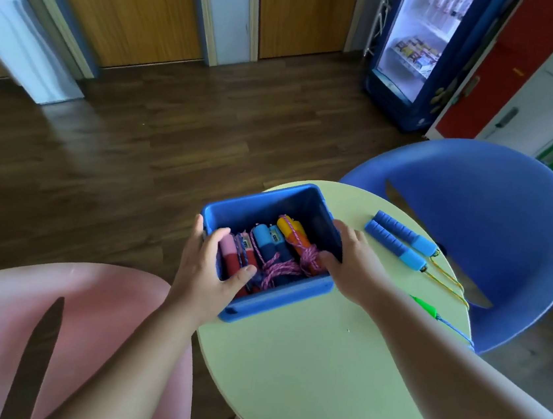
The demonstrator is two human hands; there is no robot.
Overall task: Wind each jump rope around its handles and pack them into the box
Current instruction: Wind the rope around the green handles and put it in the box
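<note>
Item one: a single blue rectangular plastic box point(286, 296), open-topped, sits at the far left edge of one pale green round table point(302, 367), with its left end past the table edge; whether it rests on the surface cannot be told. The box holds three wound jump ropes, side by side: a pink-and-red-handled bundle point(228, 255) at the left, a blue-handled bundle point(268, 239) in the middle, and a yellow-and-orange-handled bundle point(294, 233) at the right, with pink braided cord point(282, 268) knotted around the handles at the near side. Both hands are on the box. The left hand point(208, 270) grips the left wall, thumb curled inside. The right hand point(352, 259) grips the right wall, thumb inside and fingers outside. Two ropes lie outside the box on the table's right side, unwound: one blue foam-handled rope point(399, 239) with its two handles parallel and touching and a yellow cord point(446, 280) trailing nearward, and one green-handled rope point(426, 305), partly hidden by the right forearm. Two moulded plastic chairs stand by the table: one blue chair point(508, 218) at the far right and one pink chair point(101, 310) at the near left.
</note>
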